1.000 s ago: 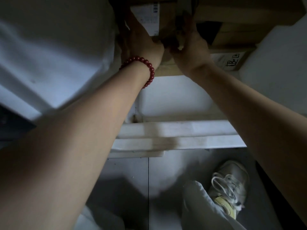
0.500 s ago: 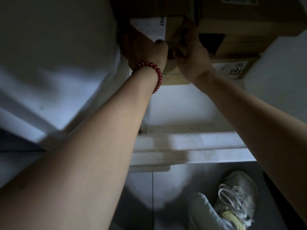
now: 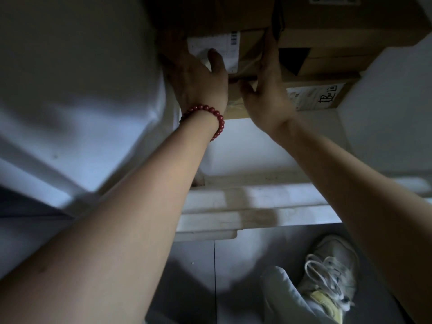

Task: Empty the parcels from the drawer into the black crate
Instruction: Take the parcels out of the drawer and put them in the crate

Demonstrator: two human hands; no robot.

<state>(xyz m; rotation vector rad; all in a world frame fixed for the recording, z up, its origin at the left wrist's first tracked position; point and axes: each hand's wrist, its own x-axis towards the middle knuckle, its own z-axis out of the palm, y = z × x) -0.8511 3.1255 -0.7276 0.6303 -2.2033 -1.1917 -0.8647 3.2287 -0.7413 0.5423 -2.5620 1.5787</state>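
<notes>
Several brown cardboard parcels are stacked in a white drawer (image 3: 257,202) at the top of the view. A small parcel with a white label (image 3: 243,52) sits between my hands. My left hand (image 3: 198,78), with a red bead bracelet at the wrist, grips its left side, thumb on the label. My right hand (image 3: 268,90) presses its right side, fingers hidden behind it. Under it lies a flat parcel with a handwritten label (image 3: 322,97). A large box (image 3: 350,22) is at the top right. The black crate is out of view.
The drawer's white front rim runs across the middle of the view. White cabinet panels (image 3: 70,101) stand on the left and right. Below is a grey floor, with my trouser leg and a white sneaker (image 3: 332,272) at the lower right. The scene is dim.
Both hands have shifted on the small labelled parcel: the left thumb now lies over the label. The parcel and the drawer sit lower in view than a second ago.
</notes>
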